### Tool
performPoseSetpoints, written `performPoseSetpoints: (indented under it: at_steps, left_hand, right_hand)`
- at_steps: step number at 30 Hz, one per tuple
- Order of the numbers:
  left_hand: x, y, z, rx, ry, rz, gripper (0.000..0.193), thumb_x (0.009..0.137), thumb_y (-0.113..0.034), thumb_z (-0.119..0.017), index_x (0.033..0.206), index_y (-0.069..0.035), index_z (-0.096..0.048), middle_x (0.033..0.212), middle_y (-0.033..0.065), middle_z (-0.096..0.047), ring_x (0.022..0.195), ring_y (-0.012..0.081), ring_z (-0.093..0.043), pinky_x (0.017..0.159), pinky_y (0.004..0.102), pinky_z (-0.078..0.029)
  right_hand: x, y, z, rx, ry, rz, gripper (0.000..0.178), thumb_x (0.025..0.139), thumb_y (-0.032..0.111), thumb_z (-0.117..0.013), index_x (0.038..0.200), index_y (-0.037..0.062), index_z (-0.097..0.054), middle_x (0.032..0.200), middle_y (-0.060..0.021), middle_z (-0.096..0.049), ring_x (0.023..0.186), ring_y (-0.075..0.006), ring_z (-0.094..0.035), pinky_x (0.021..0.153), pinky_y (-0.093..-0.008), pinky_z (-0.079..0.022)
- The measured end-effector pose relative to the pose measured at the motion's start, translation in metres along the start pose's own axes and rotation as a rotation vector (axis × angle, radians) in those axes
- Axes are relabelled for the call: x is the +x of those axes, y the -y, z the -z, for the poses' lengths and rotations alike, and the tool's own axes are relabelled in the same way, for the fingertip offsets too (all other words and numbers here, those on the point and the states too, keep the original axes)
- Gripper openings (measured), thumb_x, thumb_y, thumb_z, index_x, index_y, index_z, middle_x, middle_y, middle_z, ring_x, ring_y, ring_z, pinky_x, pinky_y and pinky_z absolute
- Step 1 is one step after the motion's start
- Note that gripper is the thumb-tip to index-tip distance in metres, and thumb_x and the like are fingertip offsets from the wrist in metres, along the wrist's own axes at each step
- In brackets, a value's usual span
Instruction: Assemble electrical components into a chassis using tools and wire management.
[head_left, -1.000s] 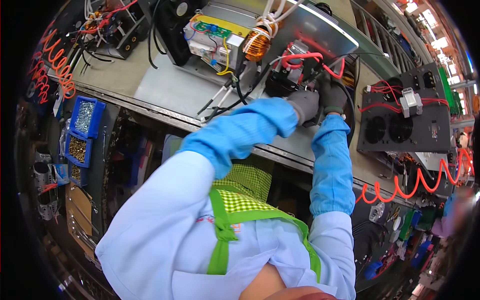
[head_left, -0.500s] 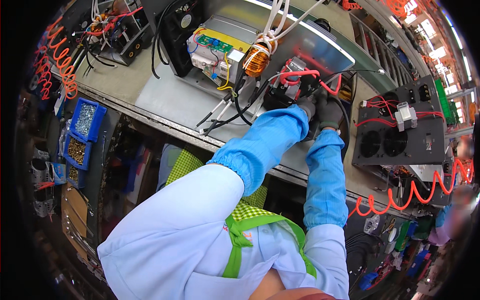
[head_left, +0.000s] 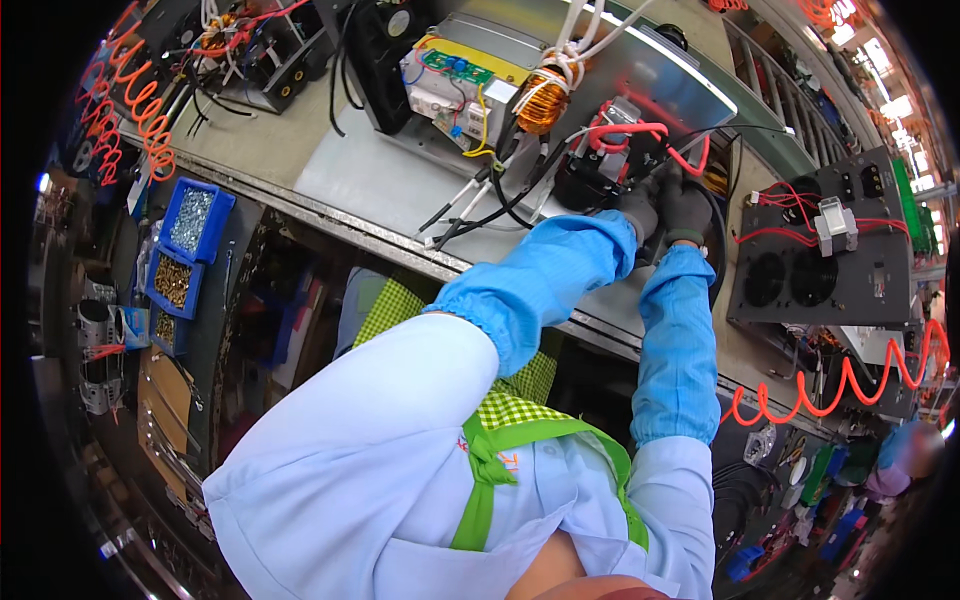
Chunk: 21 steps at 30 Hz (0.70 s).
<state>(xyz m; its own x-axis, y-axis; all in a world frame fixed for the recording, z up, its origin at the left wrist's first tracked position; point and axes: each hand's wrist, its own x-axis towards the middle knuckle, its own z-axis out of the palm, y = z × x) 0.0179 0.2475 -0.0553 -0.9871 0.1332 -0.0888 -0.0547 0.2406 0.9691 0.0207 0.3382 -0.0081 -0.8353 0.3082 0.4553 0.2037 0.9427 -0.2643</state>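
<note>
Both my hands wear dark grey gloves and meet at the right side of an open metal chassis (head_left: 345,185) on the bench. My left hand (head_left: 637,212) is closed beside a black rounded part (head_left: 585,182). Touching or nearly touching it, my right hand (head_left: 687,212) is closed too, its fingers pointing into the wiring. What the fingertips hold is hidden. Just beyond them, a thick red wire (head_left: 640,129) loops over a silver block (head_left: 622,113). A copper coil (head_left: 542,103) tied with white cords and a green circuit board (head_left: 455,66) sit further left.
Loose black cables (head_left: 465,222) lie left of my hands. At the right stands a dark fan panel (head_left: 815,250), with a coiled red air hose (head_left: 800,405) below it. Blue bins (head_left: 197,220) of small hardware are at the left. Another unit (head_left: 260,75) stands far left.
The whole scene has shifted rightward in the picture as my head moved. My hands stay at the same spot by the red wire, with their fingers slightly repositioned.
</note>
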Motion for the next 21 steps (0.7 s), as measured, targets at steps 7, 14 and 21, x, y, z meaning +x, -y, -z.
performPoseSetpoints:
  at_steps: [7,14,21]
  left_hand:
    - [-0.143,-0.021,0.132,0.48,0.562,-0.535,0.047,0.079,-0.019,-0.057,0.125,-0.014,-0.047,0.098,0.0128,-0.062,0.09,0.0344,-0.058,0.075,0.0457,-0.046]
    - [-0.119,0.0,0.164,0.926,0.139,-0.761,0.051,0.076,-0.026,-0.063,0.122,-0.011,-0.047,0.108,0.0104,-0.054,0.098,0.0307,-0.055,0.074,0.0437,-0.046]
    - [-0.077,0.003,0.151,0.995,0.384,-0.458,0.041,0.079,-0.016,-0.055,0.118,-0.006,-0.047,0.102,0.0174,-0.059,0.079,0.0303,-0.062,0.067,0.042,-0.05]
  right_hand:
    - [0.001,0.008,0.022,0.019,0.171,-0.094,0.074,0.089,0.062,-0.027,0.077,0.0002,-0.066,0.073,-0.025,-0.061,0.072,-0.0436,-0.06,0.064,-0.0512,-0.042]
    - [0.0,0.022,0.016,0.015,0.153,-0.064,0.074,0.089,0.062,-0.027,0.084,-0.0009,-0.065,0.08,-0.0256,-0.062,0.078,-0.0439,-0.06,0.066,-0.0514,-0.042]
    - [0.0,0.015,0.024,-0.021,0.252,-0.143,0.08,0.087,0.066,-0.022,0.086,0.0008,-0.068,0.083,-0.0261,-0.064,0.083,-0.0434,-0.061,0.073,-0.0493,-0.045]
